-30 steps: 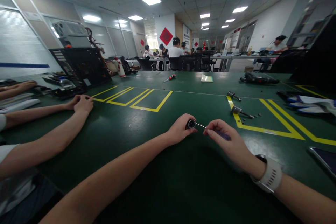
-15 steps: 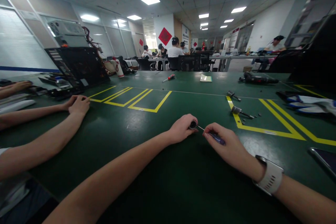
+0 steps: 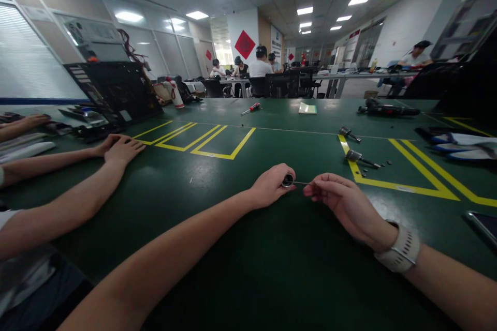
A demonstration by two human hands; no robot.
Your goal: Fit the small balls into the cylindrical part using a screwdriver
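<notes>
My left hand (image 3: 271, 185) is closed around a small round metal part (image 3: 287, 180), its dark hollow end facing right. The fingers cover the rest of it. My right hand (image 3: 337, 195), with a pale watch strap at its wrist, pinches a small screwdriver. Its thin shaft (image 3: 300, 182) reaches left to the open end of the metal part; how deep the tip goes I cannot tell. The handle is hidden behind my right hand. To the right lie two metal pieces with shafts, one nearer (image 3: 362, 158) and one farther (image 3: 349, 133), with several tiny dark bits (image 3: 365, 170).
Yellow tape (image 3: 417, 193) marks the green table (image 3: 217, 227). Farther back lie a red-handled screwdriver (image 3: 251, 108), a notepad (image 3: 307, 108) and a black power tool (image 3: 386, 108). Gloves (image 3: 464, 146) and a phone (image 3: 483, 227) are at right. A co-worker's hands (image 3: 123, 149) rest at left.
My right hand has rotated, so the screwdriver's purple handle no longer shows and its shaft lies more level. The co-worker's hand at left has shifted slightly right. The view has tilted down slightly.
</notes>
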